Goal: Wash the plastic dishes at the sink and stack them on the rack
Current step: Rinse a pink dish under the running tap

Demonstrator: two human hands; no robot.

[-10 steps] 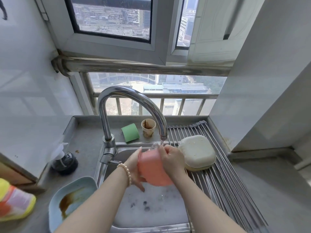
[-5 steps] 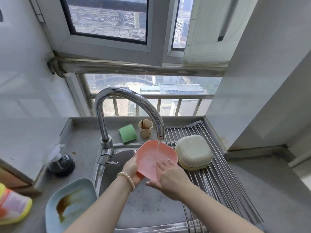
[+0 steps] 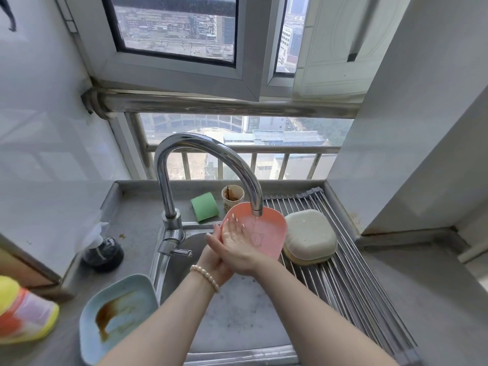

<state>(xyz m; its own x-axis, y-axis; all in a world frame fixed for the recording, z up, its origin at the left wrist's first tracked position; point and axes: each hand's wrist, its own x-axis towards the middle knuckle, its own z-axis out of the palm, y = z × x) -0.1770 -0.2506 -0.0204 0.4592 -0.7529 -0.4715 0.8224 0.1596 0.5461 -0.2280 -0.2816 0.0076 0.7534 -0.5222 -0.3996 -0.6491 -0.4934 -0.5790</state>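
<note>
Pink dish under the tap, blue dish left to wash

Steel surface [image 3: 137, 228] at the near left carries a blue dish [image 3: 118, 317] streaked with brown residue; it is judged unwashed. Beside it, at the left edge, a yellow and orange object [image 3: 23, 313] is partly seen, too blurred to be named. Just beyond, over the sink [image 3: 237, 320], a pink dish [image 3: 266, 233] is held tilted under the spout of the tap [image 3: 208, 165], where a thin stream of water is seen falling into it. The dish is gripped from below and behind by the left hand [image 3: 216, 260], thumb curled over its left rim, a bead bracelet on the wrist. The right hand [image 3: 237, 247] is laid flat inside the dish, fingers straight and pressed to the wet face, so rinsing or rubbing is judged to be the step in hand. To the right, on the roll-up rack [image 3: 351, 273] spanning the sink edge, two pale dishes [image 3: 310, 237] are stacked upside down, touching the pink dish's rim or just beside it; these are taken as finished. Farther back, a green sponge [image 3: 204, 208] and a brown-stained paper cup [image 3: 232, 198] stand on the ledge. A dark soap bottle [image 3: 103, 250] stands at the left wall.
</note>
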